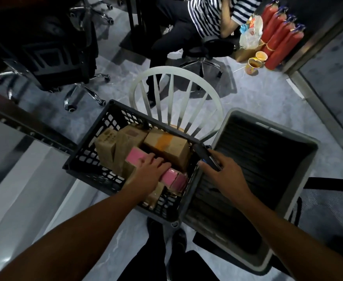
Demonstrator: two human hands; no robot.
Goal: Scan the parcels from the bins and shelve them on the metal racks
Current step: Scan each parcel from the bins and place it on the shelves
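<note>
Hidden: middle of the pink parcel (174, 176) lying under the left hand (149, 169); fingertips dipping out of sight past its far edge; scanner (205, 157) blurring, front end hard to make out.
Around: brown boxes (166, 148) crowding the black crate (81, 157) just beyond those fingers; white chair (176, 72) standing behind; grey bin (272, 128) sitting beneath the right hand (225, 175).
Left fingers: curling over the pink parcel, gripping it from above.
Right fingers: wrapping round the scanner.
Parcel: lying inside the crate, sticking out either side of the left fingers.

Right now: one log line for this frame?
phase: pick | left hand: grips pink parcel in crate | right hand: holds scanner
</note>
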